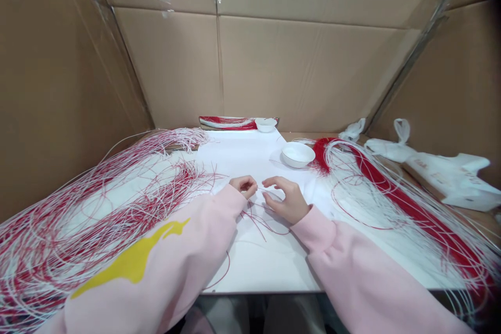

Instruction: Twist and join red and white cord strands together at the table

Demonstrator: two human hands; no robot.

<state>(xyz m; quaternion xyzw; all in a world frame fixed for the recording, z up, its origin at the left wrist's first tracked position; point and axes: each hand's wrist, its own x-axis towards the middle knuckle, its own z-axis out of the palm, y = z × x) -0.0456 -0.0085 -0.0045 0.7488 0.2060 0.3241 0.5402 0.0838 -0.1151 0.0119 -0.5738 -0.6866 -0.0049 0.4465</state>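
Your left hand (243, 186) seems pinched on cords (259, 227); your right hand (288, 200) has fingers apart, so slack could tangle them.

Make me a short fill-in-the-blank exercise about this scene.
The left sleeve is pink with a patch coloured ____.
The right hand has its thumb and forefinger ____, with a gap between.
The nearer white bowl stands closer to the person's ____ hand.
The walls are made of ____.
Missing words: yellow; apart; right; cardboard.

Red and white cords (156, 211), pink sleeves (207, 235)
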